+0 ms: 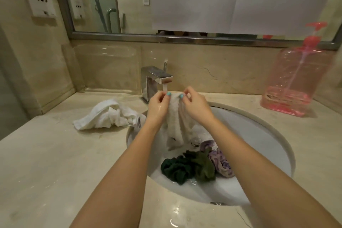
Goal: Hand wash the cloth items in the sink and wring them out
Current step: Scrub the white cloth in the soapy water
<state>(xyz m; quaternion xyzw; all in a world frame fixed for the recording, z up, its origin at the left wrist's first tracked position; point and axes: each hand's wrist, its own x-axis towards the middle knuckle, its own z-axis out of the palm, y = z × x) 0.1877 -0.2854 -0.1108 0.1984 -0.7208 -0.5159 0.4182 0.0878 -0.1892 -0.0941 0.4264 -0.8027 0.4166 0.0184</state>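
Beige worktop (46, 163) surrounds one white sink (259, 135); you have four cloths in sight. Your left hand (159, 103) and right hand (196, 103) each pinch the top edge of one wet white cloth (175, 126), hanging between them below the faucet (157, 77). Beneath your hands lie one dark green cloth (187, 166) and one purple patterned cloth (220, 161); left, one crumpled white towel (109, 114).
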